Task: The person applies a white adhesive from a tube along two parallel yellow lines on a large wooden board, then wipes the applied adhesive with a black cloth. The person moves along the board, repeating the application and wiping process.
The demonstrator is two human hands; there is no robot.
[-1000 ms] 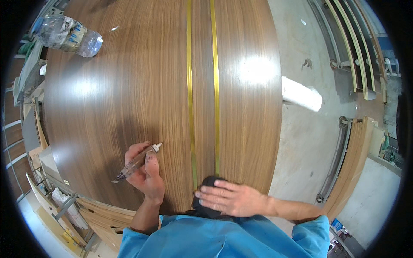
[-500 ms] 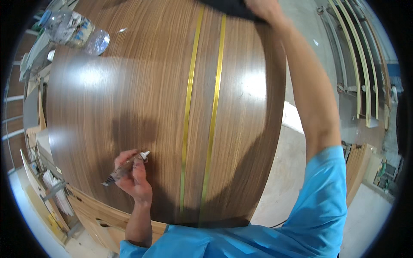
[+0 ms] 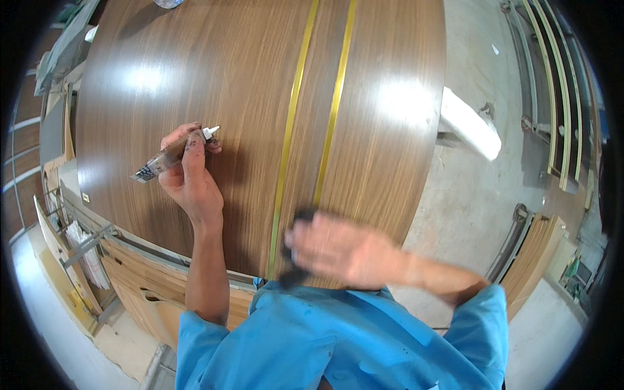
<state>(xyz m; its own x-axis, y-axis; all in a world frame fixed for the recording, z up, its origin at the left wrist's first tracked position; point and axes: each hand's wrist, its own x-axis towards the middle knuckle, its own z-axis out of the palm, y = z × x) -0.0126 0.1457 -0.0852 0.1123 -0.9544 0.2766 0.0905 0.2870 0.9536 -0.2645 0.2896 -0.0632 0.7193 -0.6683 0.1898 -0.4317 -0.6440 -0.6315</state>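
Observation:
A dark walnut-veneer panel [image 3: 214, 84] lies flat before me, with two thin brass strips [image 3: 312, 110] running lengthwise down its middle. My left hand [image 3: 188, 172] rests on the panel left of the strips, shut on a small squeezed tube [image 3: 170, 156] whose white nozzle points right. My right hand [image 3: 338, 250], blurred by motion, presses a dark cloth [image 3: 298, 250] flat on the near end of the strips. Most of the cloth is hidden under the palm.
Stacked wooden panels [image 3: 133, 273] stand below the table's near-left edge. Curved wooden mouldings [image 3: 559, 97] lie on the concrete floor [image 3: 468, 195] at the right. A plastic bottle [image 3: 168, 3] peeks in at the panel's far end.
My right hand swept the dark cloth from the far end of the strips back to the near end. My left hand with the tube stayed in place.

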